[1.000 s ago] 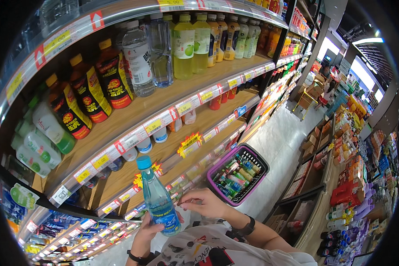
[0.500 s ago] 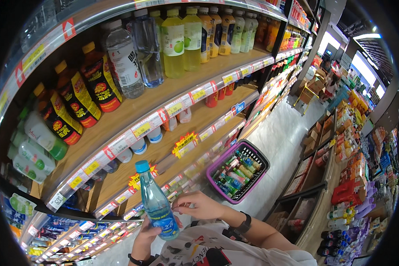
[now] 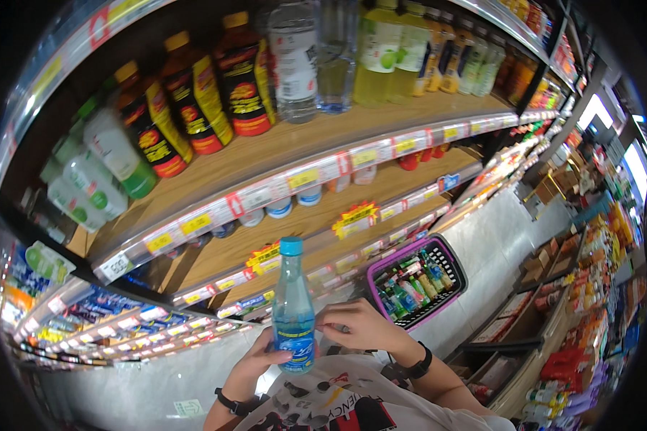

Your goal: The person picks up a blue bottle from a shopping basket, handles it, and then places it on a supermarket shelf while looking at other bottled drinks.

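My left hand [image 3: 255,359] is wrapped round the lower part of a clear blue plastic drink bottle [image 3: 295,305], its thumb across the front. The bottle stands upright in front of my chest, with a light-blue cap on and a blue and yellow label. Close against the bottle's right side is my right hand [image 3: 363,329], its fingers curled in and the tips pressed together beside the label. Whatever may be between those fingertips is hidden. Both wrists wear dark bands.
Ahead is a wooden store shelf [image 3: 381,118] with black-and-yellow labelled bottles [image 3: 198,108], water bottles and green drinks [image 3: 381,54]. On the floor to the right, a purple-rimmed black basket [image 3: 451,276] holds several bottles. Farther right stands another shelf of packaged goods [image 3: 586,302].
The view has swung left, so shelf and basket sit farther right in the picture. The bottle has gone from tilted to nearly upright, still in my left hand.
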The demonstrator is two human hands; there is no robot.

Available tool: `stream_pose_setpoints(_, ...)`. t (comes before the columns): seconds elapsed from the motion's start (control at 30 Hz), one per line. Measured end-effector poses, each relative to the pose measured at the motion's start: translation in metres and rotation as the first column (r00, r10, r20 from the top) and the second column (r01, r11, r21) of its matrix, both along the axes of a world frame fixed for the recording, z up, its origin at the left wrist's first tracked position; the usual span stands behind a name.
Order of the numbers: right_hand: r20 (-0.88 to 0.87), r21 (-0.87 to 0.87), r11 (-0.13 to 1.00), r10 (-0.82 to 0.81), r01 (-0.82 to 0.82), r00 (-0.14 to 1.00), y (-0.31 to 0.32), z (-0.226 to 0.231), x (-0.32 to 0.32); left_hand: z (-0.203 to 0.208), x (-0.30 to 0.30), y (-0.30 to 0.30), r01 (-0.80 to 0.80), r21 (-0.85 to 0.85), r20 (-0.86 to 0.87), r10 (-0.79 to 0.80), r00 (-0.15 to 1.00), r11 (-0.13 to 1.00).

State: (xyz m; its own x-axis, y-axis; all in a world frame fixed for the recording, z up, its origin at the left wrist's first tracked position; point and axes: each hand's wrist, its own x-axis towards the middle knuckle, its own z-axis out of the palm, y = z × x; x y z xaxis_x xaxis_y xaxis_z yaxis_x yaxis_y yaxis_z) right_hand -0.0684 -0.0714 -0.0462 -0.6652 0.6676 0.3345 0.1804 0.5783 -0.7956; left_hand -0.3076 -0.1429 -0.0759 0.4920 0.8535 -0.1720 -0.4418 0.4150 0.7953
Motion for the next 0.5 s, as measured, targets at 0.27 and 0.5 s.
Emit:
stream_pose_setpoints(0.27, 0.002, 0.166, 0.986, -0.011, 0.01, 1.0, -0.004, -0.009, -0.031, 0.005, -0.026, -0.017, 0.057, 0.068, -0.052, -0.053, 0.997, 0.996)
stream_pose_setpoints(0.5, 0.043, 0.163, 0.987, 0.01, -0.017, 0.999, -0.009, -0.007, -0.035, 0.004, -0.026, -0.024, 0.022, 0.017, 0.01, -0.022, 1.0, 1.0)
